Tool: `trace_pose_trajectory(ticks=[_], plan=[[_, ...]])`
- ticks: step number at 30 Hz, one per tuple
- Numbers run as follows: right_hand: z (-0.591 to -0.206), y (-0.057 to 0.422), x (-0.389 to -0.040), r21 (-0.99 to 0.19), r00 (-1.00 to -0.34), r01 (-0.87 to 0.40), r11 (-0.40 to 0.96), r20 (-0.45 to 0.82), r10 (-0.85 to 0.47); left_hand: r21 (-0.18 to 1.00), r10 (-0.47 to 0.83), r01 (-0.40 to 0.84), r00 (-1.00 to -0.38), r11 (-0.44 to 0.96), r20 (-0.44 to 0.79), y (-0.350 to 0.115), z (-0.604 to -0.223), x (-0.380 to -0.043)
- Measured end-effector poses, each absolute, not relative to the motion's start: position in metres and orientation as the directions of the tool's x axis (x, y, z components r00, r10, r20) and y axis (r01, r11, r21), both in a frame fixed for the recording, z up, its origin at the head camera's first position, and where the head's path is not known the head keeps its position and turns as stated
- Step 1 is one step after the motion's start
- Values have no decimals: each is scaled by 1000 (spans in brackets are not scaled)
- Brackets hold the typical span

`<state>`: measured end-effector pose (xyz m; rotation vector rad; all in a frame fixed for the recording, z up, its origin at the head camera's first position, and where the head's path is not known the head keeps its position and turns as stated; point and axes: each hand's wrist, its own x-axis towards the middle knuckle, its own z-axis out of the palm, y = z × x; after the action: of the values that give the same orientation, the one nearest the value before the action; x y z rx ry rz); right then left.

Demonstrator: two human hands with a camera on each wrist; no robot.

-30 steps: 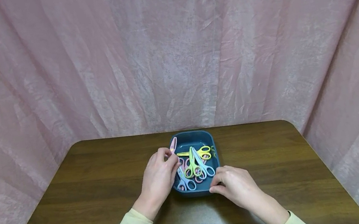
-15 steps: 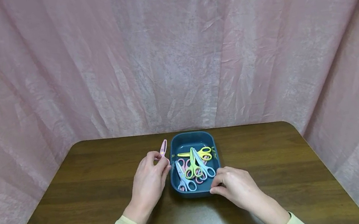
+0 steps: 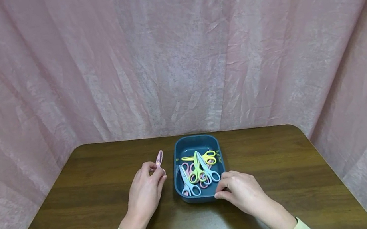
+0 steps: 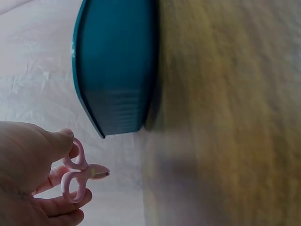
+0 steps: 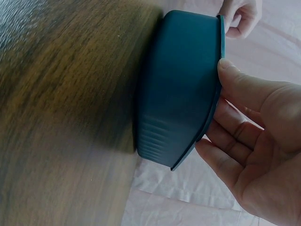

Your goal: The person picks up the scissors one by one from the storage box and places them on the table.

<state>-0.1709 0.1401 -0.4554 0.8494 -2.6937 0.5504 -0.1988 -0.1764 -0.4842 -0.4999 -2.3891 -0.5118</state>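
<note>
In the head view my left hand [image 3: 145,191] holds a pair of pink scissors [image 3: 159,159] just left of a dark teal box [image 3: 197,199]. The left wrist view shows the thumb and fingers at the handle loops of the scissors [image 4: 81,175], blades pointing away. My right hand [image 3: 242,193] pinches the near right corner of the box's rim; in the right wrist view the thumb lies on the edge of the box [image 5: 183,70]. Inside the box are yellow scissors [image 3: 209,156], green scissors [image 3: 196,165], two blue pairs and some pink ones, overlapping.
The box stands on a brown wooden table [image 3: 279,163]. Behind and around the table hangs a pink curtain [image 3: 173,51]. Wood surface extends on both sides of the box.
My left hand has lifted the pink scissors out over the box's left rim and moved left with them. The right hand has stayed at the box's corner.
</note>
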Motion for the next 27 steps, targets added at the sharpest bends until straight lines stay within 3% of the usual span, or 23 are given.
trace_pose_trajectory(ticks=[27], plan=[[-454, 140, -172, -288, -800, -589, 755, 339, -495, 141, 330, 439, -820, 888, 468, -200, -502, -196]])
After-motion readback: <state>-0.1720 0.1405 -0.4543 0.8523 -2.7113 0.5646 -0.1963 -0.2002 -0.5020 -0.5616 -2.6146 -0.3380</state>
